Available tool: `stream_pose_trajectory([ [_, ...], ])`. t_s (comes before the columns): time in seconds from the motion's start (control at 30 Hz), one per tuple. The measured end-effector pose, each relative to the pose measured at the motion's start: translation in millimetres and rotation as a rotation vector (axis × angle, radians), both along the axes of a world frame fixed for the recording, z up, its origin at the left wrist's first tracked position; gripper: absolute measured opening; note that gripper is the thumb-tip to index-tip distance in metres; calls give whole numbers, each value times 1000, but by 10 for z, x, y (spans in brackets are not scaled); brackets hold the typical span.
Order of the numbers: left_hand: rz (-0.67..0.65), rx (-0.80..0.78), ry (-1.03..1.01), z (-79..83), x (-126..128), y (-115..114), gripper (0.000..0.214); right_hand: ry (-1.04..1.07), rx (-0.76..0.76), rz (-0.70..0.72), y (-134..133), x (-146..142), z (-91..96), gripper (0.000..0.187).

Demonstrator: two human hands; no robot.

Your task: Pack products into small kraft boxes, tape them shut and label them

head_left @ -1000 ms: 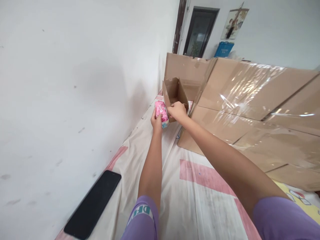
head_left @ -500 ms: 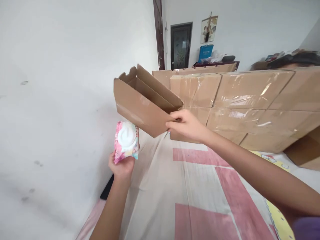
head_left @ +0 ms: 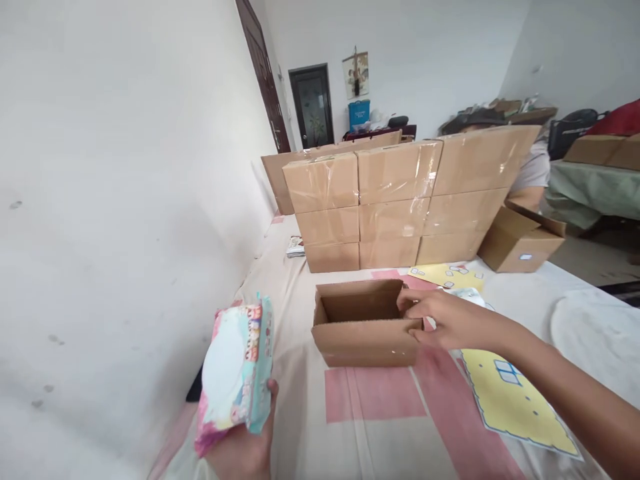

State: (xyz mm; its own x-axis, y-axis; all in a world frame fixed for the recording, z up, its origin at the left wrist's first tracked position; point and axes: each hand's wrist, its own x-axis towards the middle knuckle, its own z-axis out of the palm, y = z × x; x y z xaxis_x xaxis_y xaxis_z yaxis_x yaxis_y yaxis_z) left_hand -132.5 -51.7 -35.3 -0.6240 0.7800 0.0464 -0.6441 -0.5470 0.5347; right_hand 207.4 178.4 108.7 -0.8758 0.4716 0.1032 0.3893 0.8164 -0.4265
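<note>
My left hand [head_left: 245, 450] grips a pack of wet wipes [head_left: 227, 373] from below, at the lower left near the wall. The pack is pink and pale blue-green with a large white lid facing up toward me. To its right an open-topped brown cardboard box [head_left: 367, 343] stands low over the patterned cloth; whether it rests fully on it I cannot tell. My right hand [head_left: 443, 317] pinches the box's right end, its thumb outside and its fingers over the rim. As far as I can see into the box, only bare cardboard shows.
Taped cardboard boxes [head_left: 390, 220] form a wall behind the open box. Another open carton [head_left: 523, 243] stands at the right, near a partly hidden person [head_left: 533, 170]. Yellow sheets [head_left: 515, 393] lie on the pink-and-white cloth [head_left: 370, 397]. A white wall [head_left: 125, 200] borders the left.
The box has come down from a raised, tilted position to nearly level at the cloth, still in my right hand. The wipes pack is lower and turned. My view has swung right.
</note>
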Motion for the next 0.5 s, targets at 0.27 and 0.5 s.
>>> stream_pose_trajectory([
  [0.27, 34, -94, 194, 551, 493, 142, 53, 337, 403, -196, -193, 55, -76, 54],
  [0.5, -5, -242, 320, 1019, 995, 191, 53, 550, 570, -84, -894, -366, -113, 88],
])
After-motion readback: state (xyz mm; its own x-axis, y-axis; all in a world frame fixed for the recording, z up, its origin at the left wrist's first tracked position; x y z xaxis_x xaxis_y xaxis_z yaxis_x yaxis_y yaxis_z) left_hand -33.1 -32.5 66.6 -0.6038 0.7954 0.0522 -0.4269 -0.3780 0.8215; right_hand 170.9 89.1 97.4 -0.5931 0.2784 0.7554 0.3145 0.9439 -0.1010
